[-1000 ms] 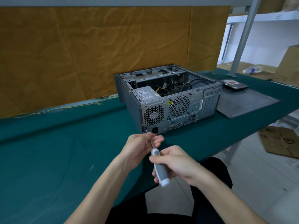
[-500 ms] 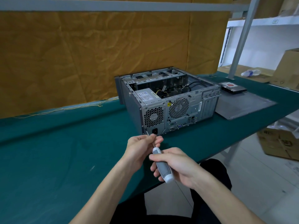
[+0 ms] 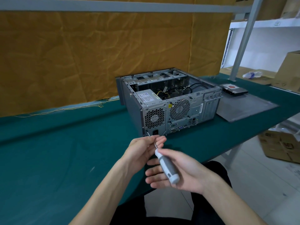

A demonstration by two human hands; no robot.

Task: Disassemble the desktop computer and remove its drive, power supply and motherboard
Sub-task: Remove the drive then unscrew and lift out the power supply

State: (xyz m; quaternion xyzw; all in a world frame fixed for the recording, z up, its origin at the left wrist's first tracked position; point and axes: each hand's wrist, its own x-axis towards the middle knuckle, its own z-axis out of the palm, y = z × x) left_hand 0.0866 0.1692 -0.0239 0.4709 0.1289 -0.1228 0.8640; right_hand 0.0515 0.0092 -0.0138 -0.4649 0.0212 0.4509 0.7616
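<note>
Bare metal computer case (image 3: pixel 178 111) on matt green cloth table cover (image 3: pixel 65 151)

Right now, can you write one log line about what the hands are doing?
left hand: pinches shaft | right hand: cradles grey-white plastic screwdriver | tip: at open grey metal computer case rear
</note>
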